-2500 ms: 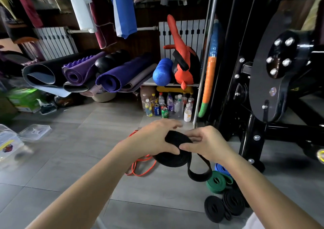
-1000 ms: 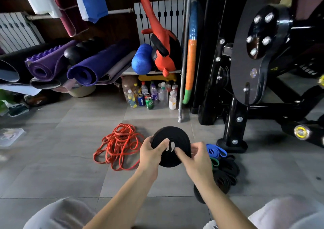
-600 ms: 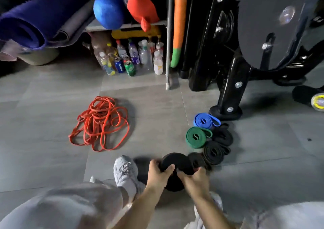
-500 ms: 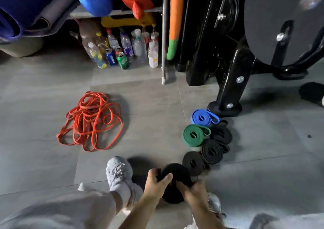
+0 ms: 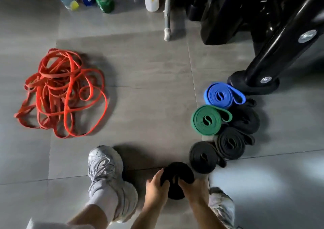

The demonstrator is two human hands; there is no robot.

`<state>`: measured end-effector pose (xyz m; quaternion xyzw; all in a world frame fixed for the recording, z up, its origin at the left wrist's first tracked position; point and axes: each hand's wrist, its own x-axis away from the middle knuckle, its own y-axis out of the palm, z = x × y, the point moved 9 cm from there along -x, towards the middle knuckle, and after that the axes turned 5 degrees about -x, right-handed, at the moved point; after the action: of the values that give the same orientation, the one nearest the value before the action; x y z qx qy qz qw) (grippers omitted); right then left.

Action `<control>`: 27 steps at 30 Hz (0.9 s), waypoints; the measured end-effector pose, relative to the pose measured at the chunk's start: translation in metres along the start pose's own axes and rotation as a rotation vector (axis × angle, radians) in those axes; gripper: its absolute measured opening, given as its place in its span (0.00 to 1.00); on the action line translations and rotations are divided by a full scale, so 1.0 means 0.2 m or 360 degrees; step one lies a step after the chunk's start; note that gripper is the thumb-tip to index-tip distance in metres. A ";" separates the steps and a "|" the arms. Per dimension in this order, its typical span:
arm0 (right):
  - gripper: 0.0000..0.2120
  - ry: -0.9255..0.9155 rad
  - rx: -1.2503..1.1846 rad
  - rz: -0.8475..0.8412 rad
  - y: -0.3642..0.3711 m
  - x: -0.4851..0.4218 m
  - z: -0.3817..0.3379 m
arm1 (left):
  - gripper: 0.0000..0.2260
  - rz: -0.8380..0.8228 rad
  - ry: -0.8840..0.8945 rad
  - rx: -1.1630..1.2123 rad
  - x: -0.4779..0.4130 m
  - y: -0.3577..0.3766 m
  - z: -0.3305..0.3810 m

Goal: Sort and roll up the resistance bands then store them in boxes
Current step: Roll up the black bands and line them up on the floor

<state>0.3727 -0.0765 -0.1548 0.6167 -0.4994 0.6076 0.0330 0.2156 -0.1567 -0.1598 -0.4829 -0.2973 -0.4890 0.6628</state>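
Now both hands are gripping the coiled black rubber resistance band low over the grey tiled floor. The left hand is curling round its left edge & the right hand is grasping the right side, fingers hooking into the centre. It's sitting just beside a smaller black rolled band, w/ a green rolled band & a blue rolled band lying beyond. Well apart on the left, loose orange bands are lying tangled.
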 end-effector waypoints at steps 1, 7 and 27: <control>0.29 -0.0021 0.0017 0.0018 0.01 -0.03 0.00 | 0.20 -0.0037 -0.0093 0.0104 -0.03 0.02 -0.03; 0.27 -0.0124 0.0086 0.0193 0.01 -0.11 -0.06 | 0.22 -0.0049 -0.0474 0.0754 -0.10 0.13 -0.10; 0.12 -0.0312 0.0107 0.0257 -0.01 -0.16 -0.06 | 0.22 -0.0149 -0.0573 0.0981 -0.13 0.09 -0.04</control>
<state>0.3725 -0.0491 -0.1754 0.6316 -0.5277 0.5615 -0.0856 0.2225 -0.1532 -0.1917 -0.3245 -0.5646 -0.3132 0.6913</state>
